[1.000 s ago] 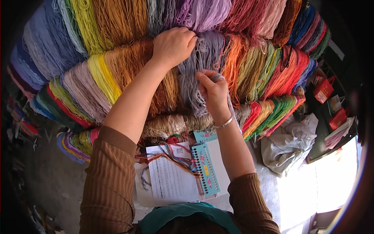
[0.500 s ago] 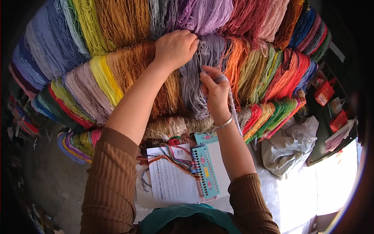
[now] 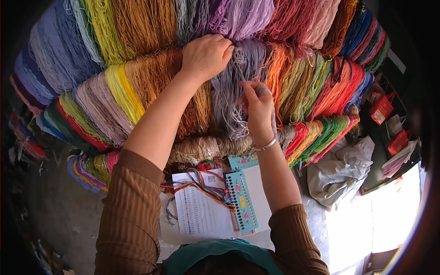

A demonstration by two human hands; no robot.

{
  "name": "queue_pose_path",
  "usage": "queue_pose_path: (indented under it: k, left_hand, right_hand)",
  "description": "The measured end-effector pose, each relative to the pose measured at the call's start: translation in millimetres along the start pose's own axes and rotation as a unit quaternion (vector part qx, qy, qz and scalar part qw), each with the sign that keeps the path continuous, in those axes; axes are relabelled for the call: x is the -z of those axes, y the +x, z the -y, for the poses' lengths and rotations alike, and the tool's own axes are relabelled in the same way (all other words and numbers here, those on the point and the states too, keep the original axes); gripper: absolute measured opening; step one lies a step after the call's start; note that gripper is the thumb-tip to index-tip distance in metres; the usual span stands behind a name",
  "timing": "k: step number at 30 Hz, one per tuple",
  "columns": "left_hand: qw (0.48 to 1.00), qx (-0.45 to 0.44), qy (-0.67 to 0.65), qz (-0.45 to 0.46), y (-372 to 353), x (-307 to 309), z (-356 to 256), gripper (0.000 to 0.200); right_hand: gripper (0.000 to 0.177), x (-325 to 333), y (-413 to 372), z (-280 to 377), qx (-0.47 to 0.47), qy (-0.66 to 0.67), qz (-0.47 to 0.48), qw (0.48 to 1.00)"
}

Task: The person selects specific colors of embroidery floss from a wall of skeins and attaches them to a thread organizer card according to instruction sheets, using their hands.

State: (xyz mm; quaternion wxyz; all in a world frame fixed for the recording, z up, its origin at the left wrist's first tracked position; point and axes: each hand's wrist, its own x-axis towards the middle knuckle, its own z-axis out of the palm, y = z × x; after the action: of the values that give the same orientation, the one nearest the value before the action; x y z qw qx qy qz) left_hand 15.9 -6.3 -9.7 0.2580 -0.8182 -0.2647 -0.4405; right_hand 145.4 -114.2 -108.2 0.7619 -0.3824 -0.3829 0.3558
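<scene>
At the middle of the hanging yarn, a grey hank (image 3: 231, 103) is noted and taken as the landmark. At its upper left edge the left hand (image 3: 206, 58) is set down, knuckles up and fingers curled under; whether yarn is gripped cannot be told, since the fingertips are hidden. This placement is judged to be meant for steadying the hank's upper end. Over its right-hand side the right hand (image 3: 256, 103) is held, thumb and forefinger drawn together with hardly any gap between them. A grey strand (image 3: 264, 90) is wrapped about the fingers and is thus retained; the wrap is judged to serve for keeping the loose length under control.

Edges were checked next. The grey hank is bounded above by a lilac hank (image 3: 243, 20), whose lower ends are found close to the left hand. On its right an orange hank (image 3: 276, 64) is hung closely alongside, and on its left a brown hank (image 3: 158, 68) is partly covered by the left forearm. Below it, beige yarn (image 3: 197, 149) is ranged. Sideways and upward movement is therefore judged to be restricted by neighbouring strands, with snagging possible; more room is judged to be offered on the hank's near side, between the forearms. Further below the hank, a printed sheet (image 3: 197, 217) and a turquoise punched card (image 3: 243, 201) are laid side by side, with coloured threads (image 3: 208, 189) strewn across the sheet, well apart from both hands.
</scene>
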Motion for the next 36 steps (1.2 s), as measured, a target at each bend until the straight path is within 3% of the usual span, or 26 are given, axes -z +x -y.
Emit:
queue_pose_path:
  k: [3,5,9,24,36]
  left_hand:
    - [1.000,0.000,-0.010,-0.015,0.1,-0.4,-0.8,0.019]
    - [1.000,0.003,-0.011,-0.013,-0.2,-0.5,-1.3,0.019]
    - [1.000,0.010,-0.001,0.003,0.1,0.7,-1.4,0.017]
    - [1.000,0.002,0.001,0.000,0.3,-0.3,0.0,0.017]
    - [1.000,0.003,-0.003,0.005,0.3,0.1,-0.3,0.017]
  right_hand:
    - [0.009,2.8,5.1,-7.2,0.057,-0.034,-0.009,0.998]
    - [0.007,-1.4,3.6,-2.6,0.044,0.043,-0.011,0.998]
    - [0.004,-0.4,5.2,-1.4,0.000,0.072,0.037,0.997]
    - [0.023,-3.2,15.9,6.3,-0.016,-0.028,0.077,0.996]
    - [0.024,-23.5,28.6,-13.8,0.066,-0.079,-0.040,0.994]
